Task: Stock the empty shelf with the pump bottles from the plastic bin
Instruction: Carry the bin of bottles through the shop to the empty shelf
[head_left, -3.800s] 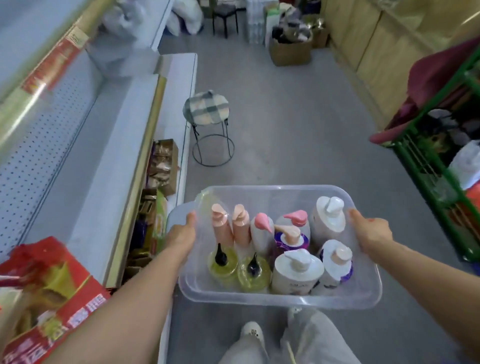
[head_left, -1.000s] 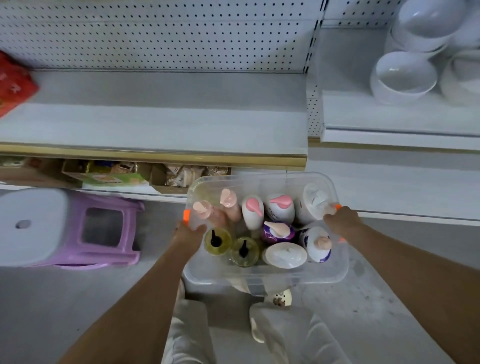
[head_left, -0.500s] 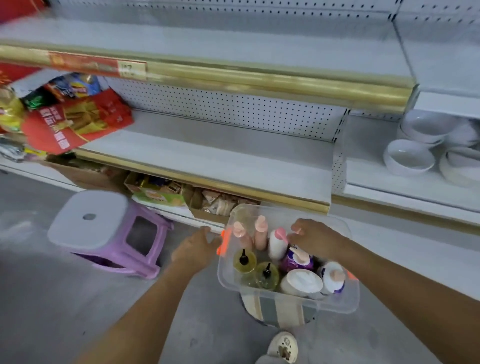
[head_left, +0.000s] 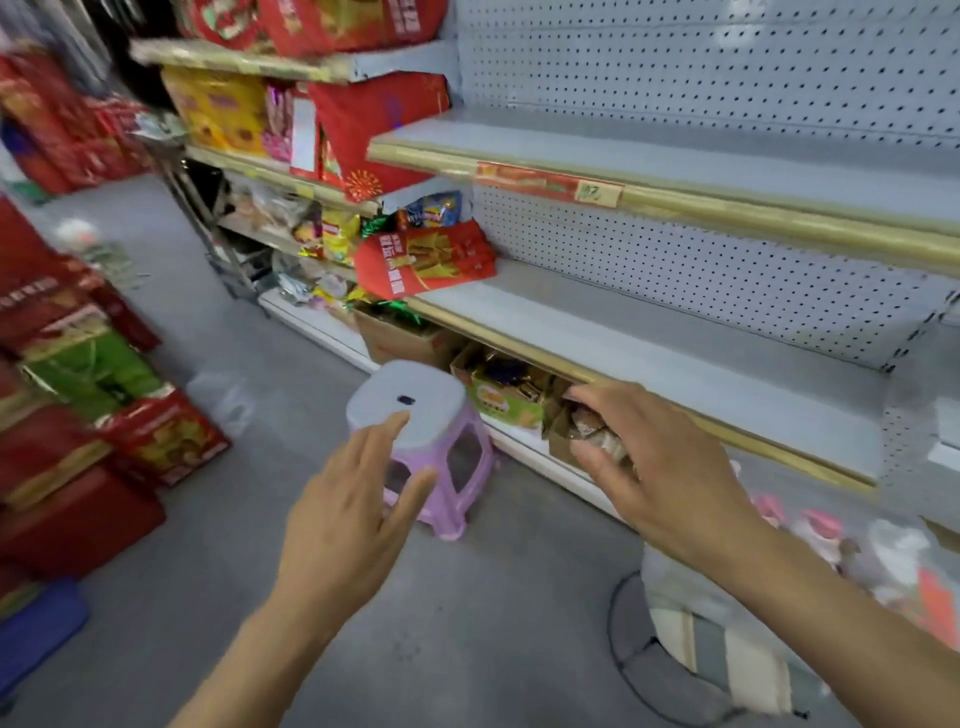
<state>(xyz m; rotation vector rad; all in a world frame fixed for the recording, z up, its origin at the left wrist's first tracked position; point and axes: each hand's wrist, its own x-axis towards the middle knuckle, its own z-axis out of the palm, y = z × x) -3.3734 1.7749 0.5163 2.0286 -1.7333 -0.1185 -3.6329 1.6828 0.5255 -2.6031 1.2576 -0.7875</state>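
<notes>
The clear plastic bin (head_left: 878, 613) sits on a round padded stool (head_left: 727, 654) at the lower right, blurred and partly behind my right forearm. Pink-capped pump bottles (head_left: 821, 525) stand inside it. The empty grey shelf (head_left: 649, 338) with a gold front edge runs across the right. Both of my hands are out in front of me with fingers spread, holding nothing. My left hand (head_left: 348, 514) hovers near a purple stool. My right hand (head_left: 660, 467) is in front of the shelf's edge, left of the bin.
A low purple stool with a grey seat (head_left: 421, 426) stands on the floor below the shelf. Cardboard boxes of goods (head_left: 509, 389) fill the bottom level. Red gift packs (head_left: 426, 260) lie on the shelf's left end. Stacked red boxes (head_left: 78, 441) line the left.
Both hands have left the bin and moved left, toward the purple stool. The view has swung left and up, so the bin now lies at the lower right.
</notes>
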